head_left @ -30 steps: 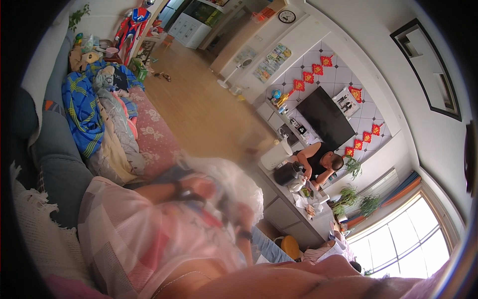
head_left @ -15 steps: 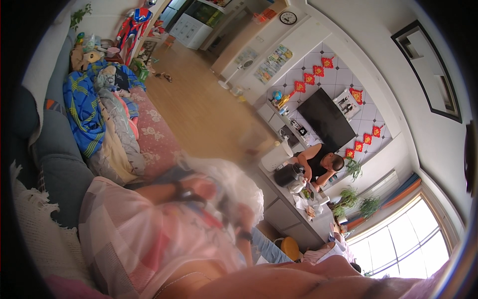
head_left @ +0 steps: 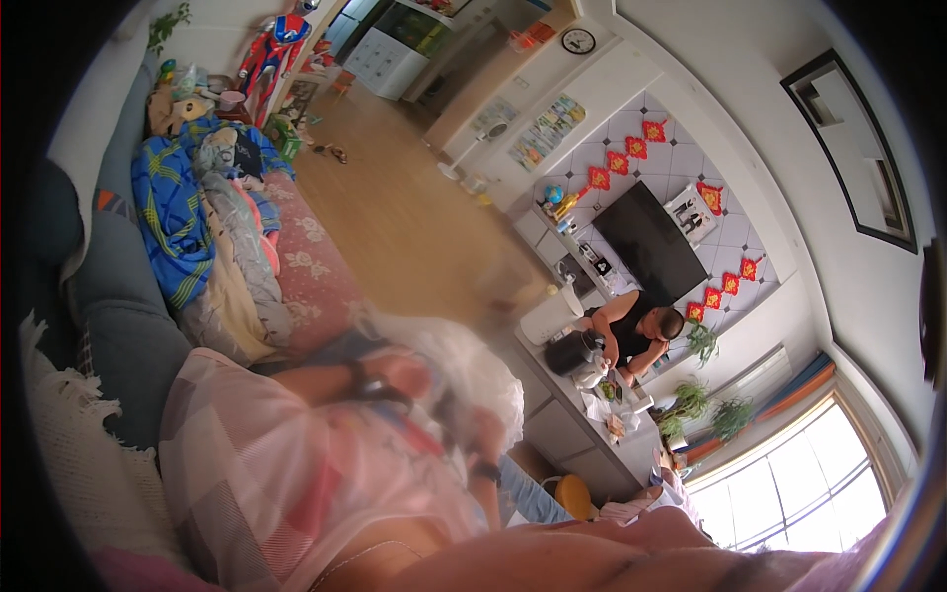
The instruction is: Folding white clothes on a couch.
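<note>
A crumpled, translucent white plastic bag (head_left: 478,360) lies in front of the person's body. The left hand (head_left: 402,375), with a dark wristwatch (head_left: 380,388), is at the bag's left side; the right hand (head_left: 481,432) is at its lower edge. Both hands are blurred, so I cannot tell how far they are open or what they grip. Right of the bag stands a table (head_left: 584,444) bearing a black pot (head_left: 570,353); a blue plaid blanket (head_left: 170,227) lies to the bag's upper left.
</note>
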A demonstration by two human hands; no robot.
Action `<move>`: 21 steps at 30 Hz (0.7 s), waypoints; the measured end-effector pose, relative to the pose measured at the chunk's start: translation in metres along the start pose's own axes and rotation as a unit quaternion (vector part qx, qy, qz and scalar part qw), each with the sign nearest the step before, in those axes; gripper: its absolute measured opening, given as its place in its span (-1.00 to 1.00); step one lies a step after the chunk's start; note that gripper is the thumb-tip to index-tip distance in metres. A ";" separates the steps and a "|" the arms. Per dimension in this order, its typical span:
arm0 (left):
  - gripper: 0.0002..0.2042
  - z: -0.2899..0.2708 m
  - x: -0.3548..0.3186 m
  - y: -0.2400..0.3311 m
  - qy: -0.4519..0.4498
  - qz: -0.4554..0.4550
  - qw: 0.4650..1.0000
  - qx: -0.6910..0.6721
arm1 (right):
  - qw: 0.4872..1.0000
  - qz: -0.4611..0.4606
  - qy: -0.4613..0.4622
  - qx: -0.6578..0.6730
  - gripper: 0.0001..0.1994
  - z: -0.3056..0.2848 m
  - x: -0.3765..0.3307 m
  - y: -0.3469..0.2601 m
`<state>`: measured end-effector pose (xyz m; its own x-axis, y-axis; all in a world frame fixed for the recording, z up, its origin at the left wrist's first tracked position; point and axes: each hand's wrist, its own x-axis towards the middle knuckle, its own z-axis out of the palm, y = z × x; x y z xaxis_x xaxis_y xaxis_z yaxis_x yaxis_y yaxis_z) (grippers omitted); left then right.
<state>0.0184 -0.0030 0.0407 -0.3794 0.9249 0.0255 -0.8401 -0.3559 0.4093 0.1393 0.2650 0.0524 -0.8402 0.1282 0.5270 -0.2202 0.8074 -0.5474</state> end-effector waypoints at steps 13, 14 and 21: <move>-0.73 0.002 0.006 -0.001 -0.026 -0.005 1.000 0.001 | 0.942 0.183 0.029 0.282 -0.79 0.006 -0.003 0.020; -0.73 0.001 0.002 -0.002 -0.023 -0.004 1.000 0.002 | 0.949 0.172 0.023 0.264 -0.79 0.009 -0.003 0.016; -0.73 0.000 0.001 0.000 -0.020 -0.001 1.000 0.005 | 0.962 0.149 0.008 0.230 -0.78 0.005 -0.001 0.002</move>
<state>0.0184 -0.0024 0.0402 -0.3608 0.9306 0.0617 -0.8369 -0.3522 0.4189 0.1375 0.2629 0.0472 -0.8928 0.3270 0.3098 -0.1699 0.3926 -0.9039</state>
